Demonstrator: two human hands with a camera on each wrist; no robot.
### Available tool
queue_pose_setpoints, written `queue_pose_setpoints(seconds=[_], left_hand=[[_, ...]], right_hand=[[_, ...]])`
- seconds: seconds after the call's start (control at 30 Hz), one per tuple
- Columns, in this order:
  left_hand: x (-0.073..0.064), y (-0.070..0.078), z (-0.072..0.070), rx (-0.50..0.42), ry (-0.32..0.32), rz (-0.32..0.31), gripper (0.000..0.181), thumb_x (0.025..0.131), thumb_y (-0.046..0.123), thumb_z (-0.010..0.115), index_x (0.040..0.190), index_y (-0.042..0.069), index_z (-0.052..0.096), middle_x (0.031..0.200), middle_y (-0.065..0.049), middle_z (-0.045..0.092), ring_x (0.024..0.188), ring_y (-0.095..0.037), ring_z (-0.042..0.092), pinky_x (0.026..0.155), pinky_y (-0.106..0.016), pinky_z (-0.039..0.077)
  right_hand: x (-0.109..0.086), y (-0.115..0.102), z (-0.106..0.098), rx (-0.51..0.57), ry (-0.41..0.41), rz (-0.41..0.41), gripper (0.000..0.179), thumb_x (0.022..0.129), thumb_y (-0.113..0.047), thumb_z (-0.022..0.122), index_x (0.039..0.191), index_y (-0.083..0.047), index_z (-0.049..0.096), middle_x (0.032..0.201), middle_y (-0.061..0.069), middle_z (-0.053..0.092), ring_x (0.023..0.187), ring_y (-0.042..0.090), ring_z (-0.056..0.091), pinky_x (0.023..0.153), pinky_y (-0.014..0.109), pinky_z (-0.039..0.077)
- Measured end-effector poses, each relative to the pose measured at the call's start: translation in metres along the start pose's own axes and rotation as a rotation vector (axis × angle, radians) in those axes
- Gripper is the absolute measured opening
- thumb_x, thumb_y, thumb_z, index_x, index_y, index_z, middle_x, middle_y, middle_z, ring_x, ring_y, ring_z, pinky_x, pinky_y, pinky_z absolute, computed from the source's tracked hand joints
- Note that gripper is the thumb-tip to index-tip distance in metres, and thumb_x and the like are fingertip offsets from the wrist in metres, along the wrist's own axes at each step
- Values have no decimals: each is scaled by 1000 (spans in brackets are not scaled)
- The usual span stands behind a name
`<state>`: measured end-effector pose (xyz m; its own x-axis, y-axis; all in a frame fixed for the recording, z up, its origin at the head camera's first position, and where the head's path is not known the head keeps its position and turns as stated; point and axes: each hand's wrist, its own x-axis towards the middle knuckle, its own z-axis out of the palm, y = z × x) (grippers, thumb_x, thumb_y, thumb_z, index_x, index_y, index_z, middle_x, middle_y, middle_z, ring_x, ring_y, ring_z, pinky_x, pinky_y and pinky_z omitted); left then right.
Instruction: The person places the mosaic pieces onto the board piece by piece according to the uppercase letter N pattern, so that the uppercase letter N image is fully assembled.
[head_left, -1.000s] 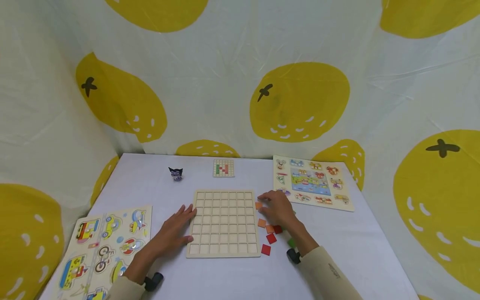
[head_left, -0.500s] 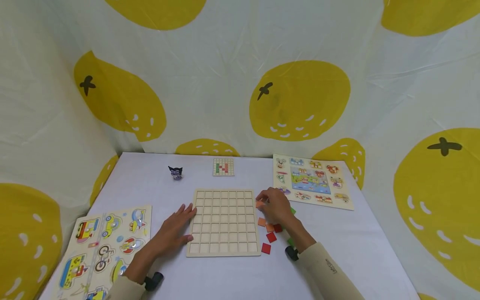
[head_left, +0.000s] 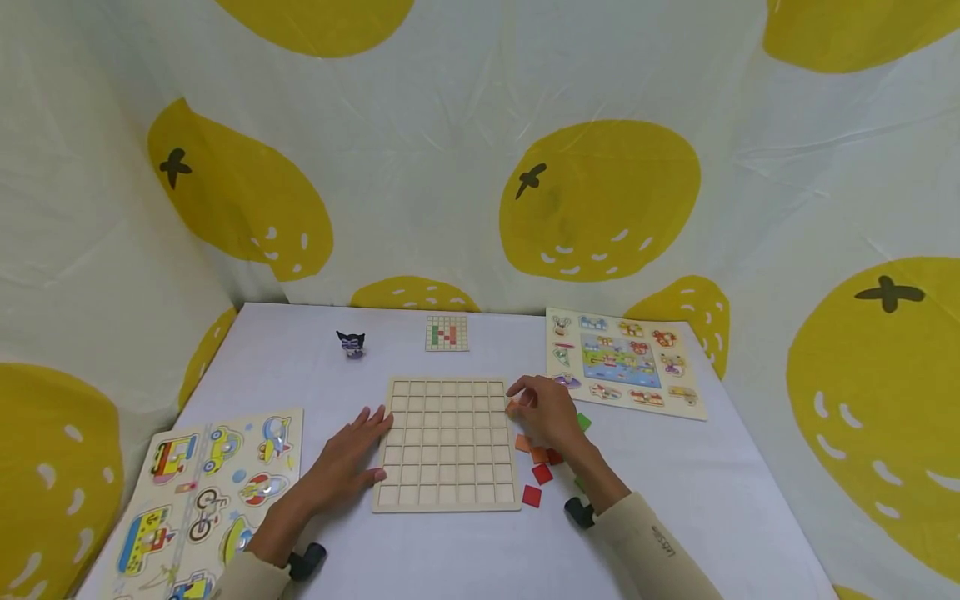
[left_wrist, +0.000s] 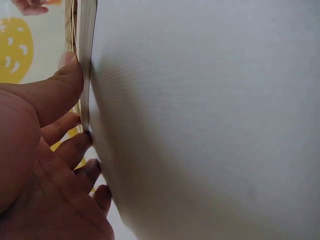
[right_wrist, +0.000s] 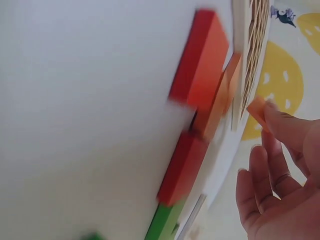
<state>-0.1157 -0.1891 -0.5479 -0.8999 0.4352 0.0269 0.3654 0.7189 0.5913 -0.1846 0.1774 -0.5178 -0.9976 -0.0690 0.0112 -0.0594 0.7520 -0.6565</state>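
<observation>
A square wooden grid board (head_left: pixel 448 446) with unfilled cells lies in the middle of the table. My left hand (head_left: pixel 343 462) rests at its left edge, fingers spread and fairly straight; the left wrist view shows thumb and fingertips touching the board's side. Just beyond the right edge, near the upper corner, my right hand (head_left: pixel 551 412) pinches an orange square tile (right_wrist: pixel 257 111) between thumb and finger, raised off the table. Below that hand lie loose orange tiles (head_left: pixel 522 443), red tiles (head_left: pixel 532 496) and green tiles (head_left: pixel 583 422), some partly hidden by the hand and forearm.
A small pattern card (head_left: pixel 447 333) with green, red and orange squares lies behind the board. To its left stands a dark figurine (head_left: pixel 352 345). Picture puzzles sit at back right (head_left: pixel 626 362) and front left (head_left: pixel 210 492). A lemon-print curtain (head_left: pixel 420 208) hangs behind.
The right hand has taken hold of the orange tile, lifted it and shifted slightly left toward the board's edge. The left hand has stayed in place.
</observation>
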Motion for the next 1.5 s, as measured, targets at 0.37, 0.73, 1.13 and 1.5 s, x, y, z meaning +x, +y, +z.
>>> queue_pose_setpoints(seconds=[0.37,0.73,1.13,1.5], left_hand=[[0,0,1,-4,-14,-26,85,93,13,80,165,4,36,176,-16,26,164,-46,17,129,-67,21],[0,0,2,-8,-12,-28,84,94,13,79,165,5,35,176,-16,26,164,-45,17,129,-66,20],[-1,-2,3,-13,10,-10,84,93,13,80,165,4,37,175,-17,28,163,-46,19,128,-66,21],[-1,-3,4,-9,23,-2,84,93,12,80,164,3,37,175,-17,29,163,-47,20,128,-67,22]], right_hand=[[-1,-16,25,129,-49,14,15,88,-18,88,97,-22,76,80,-2,64,79,17,57,68,27,46],[2,-37,44,31,-85,-23,11,90,-18,85,95,-21,76,78,-6,66,74,12,59,66,30,45],[6,-45,49,-47,-121,-10,6,91,-20,83,92,-22,77,74,-5,62,72,13,56,62,29,42],[1,-30,33,100,-122,-50,14,90,-10,82,101,-18,79,83,-6,70,79,14,60,71,29,49]])
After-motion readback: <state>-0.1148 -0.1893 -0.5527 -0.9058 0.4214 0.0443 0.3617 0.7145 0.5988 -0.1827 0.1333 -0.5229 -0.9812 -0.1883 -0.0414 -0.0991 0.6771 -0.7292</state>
